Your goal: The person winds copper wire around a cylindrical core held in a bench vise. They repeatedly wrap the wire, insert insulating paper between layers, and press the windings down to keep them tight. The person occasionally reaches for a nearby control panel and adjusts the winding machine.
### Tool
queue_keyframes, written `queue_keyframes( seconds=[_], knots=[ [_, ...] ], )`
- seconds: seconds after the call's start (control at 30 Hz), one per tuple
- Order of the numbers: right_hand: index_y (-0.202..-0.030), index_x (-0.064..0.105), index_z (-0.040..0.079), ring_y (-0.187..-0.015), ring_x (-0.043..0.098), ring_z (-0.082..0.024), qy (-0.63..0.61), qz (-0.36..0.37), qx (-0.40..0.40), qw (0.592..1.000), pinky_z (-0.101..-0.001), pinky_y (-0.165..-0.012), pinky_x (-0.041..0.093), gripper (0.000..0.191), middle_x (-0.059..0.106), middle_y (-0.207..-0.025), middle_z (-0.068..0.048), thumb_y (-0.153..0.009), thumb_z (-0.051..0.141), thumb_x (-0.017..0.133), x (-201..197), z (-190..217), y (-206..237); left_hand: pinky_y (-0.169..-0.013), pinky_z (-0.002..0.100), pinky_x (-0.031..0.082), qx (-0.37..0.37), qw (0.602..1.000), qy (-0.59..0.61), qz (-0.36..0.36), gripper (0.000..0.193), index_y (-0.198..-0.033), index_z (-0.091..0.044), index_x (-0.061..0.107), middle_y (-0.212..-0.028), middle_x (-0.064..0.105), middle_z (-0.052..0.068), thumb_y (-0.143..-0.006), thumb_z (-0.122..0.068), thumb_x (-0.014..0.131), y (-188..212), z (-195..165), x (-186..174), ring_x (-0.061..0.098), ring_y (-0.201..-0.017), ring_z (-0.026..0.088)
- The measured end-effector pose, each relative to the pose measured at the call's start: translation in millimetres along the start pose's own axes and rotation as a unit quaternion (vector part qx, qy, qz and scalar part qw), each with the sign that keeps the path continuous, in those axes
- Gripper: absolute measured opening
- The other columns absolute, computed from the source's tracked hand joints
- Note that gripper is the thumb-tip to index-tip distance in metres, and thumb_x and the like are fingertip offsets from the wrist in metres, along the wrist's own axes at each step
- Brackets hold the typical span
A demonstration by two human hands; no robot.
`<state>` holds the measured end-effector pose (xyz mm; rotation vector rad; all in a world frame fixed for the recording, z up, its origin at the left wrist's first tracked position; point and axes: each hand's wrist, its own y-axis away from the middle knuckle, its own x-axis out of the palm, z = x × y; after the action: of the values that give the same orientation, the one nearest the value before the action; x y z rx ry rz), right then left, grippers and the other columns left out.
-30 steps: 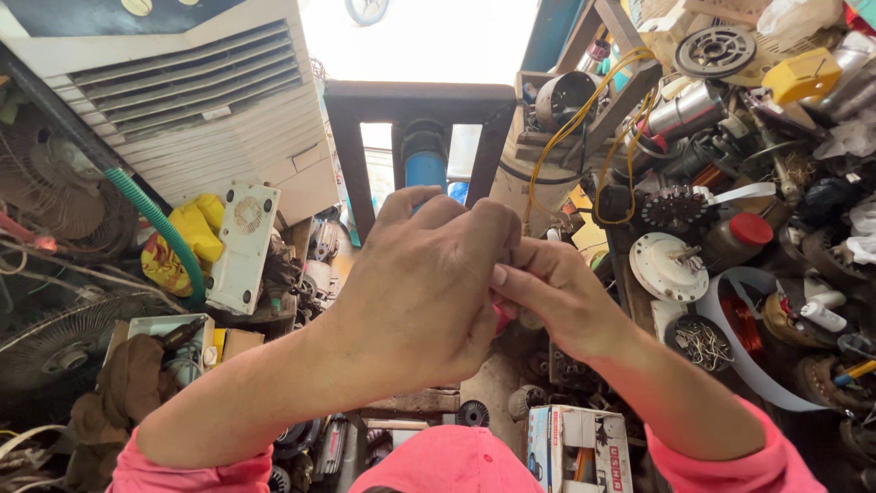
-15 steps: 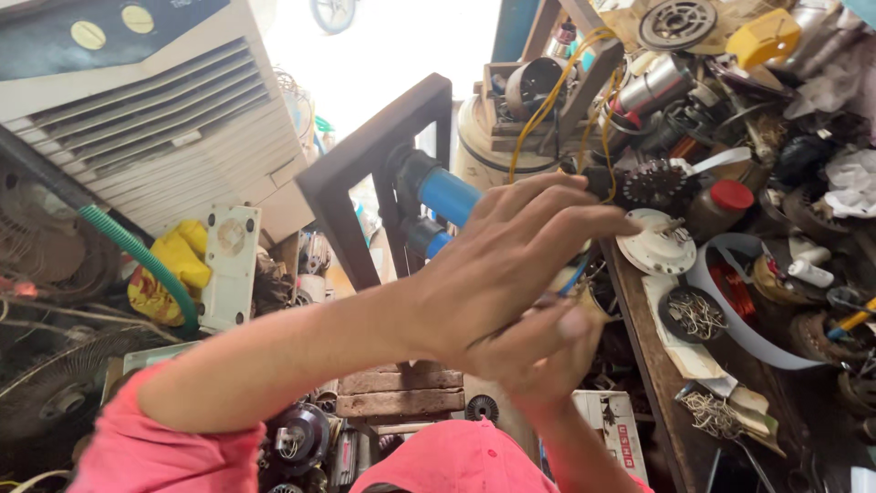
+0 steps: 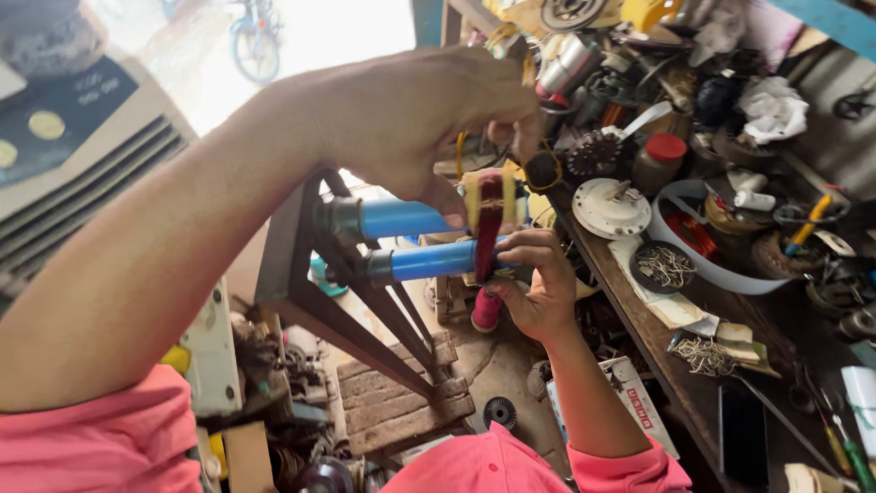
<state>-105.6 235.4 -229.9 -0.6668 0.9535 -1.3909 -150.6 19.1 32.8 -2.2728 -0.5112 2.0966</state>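
At the far left we see a grey cooler [image 3: 64,155] and, below it, our pink sleeve [image 3: 100,438]. Moving right, a dark metal frame [image 3: 301,274] carries two blue rollers [image 3: 401,219], one above the other. Our left hand [image 3: 429,119] reaches across above them, fingers curled down and pinching the top of a coil [image 3: 488,215] of dark red wire bound with yellowish tape; the grip looks closed, though the fingertips are partly hidden. The coil hangs at the rollers' right ends, looped around the lower one as far as we can tell. Our right hand [image 3: 538,292] grips it from underneath, fingers closed around its lower part. We judge the coil already wound and taped, with shaping or pulling it off the rollers left. Right of the hands, the bench [image 3: 693,393] is crowded with a white disc [image 3: 610,206], a red-lidded jar [image 3: 662,160] and scattered parts.
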Motion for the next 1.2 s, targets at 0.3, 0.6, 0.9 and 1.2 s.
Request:
queue_keyframes(
  seconds=[0.3,0.6,0.9,1.2],
  knots=[
    [-0.123,0.058,0.008,-0.121,0.058,-0.023,-0.020,-0.100,-0.002,0.995,-0.0391,-0.110,0.048,0.049,0.058,-0.127,-0.008,-0.089,0.034,0.082,23.1,-3.9,4.1,-0.091,0.043,0.046,0.073,0.996,0.051,0.025,0.057,-0.102,-0.012,0.067,-0.102,0.062,0.006,-0.058,-0.033,0.096,-9.1,25.2,0.4,0.058,-0.105,0.029],
    [-0.125,0.053,0.010,-0.112,0.053,-0.019,0.062,-0.278,0.025,0.958,-0.0367,-0.104,0.048,0.060,0.052,-0.124,-0.008,-0.079,0.011,0.092,97.5,-29.6,82.0,-0.080,0.040,0.053,0.124,0.987,0.096,0.044,0.051,-0.100,-0.005,0.068,-0.093,0.068,0.007,-0.062,-0.026,0.095,-9.1,52.4,15.2,0.069,-0.092,0.025],
    [-0.126,0.055,0.007,-0.115,0.058,-0.022,0.076,-0.315,-0.009,0.946,-0.0386,-0.103,0.053,0.055,0.055,-0.127,-0.009,-0.081,-0.003,0.085,117.4,-30.5,69.1,-0.077,0.035,0.056,0.154,0.978,0.130,0.050,0.041,-0.093,-0.005,0.070,-0.089,0.072,0.005,-0.063,-0.019,0.094,-6.8,52.1,7.5,0.071,-0.088,0.021],
    [-0.117,0.058,0.004,-0.106,0.062,-0.020,0.070,-0.308,-0.006,0.949,-0.0353,-0.094,0.055,0.043,0.060,-0.119,-0.008,-0.082,-0.002,0.083,118.3,-29.5,72.4,-0.067,0.036,0.054,0.148,0.977,0.149,0.040,0.045,-0.081,-0.004,0.065,-0.081,0.069,0.006,-0.062,-0.033,0.095,5.8,51.9,16.3,0.070,-0.079,0.021]
  ],
)
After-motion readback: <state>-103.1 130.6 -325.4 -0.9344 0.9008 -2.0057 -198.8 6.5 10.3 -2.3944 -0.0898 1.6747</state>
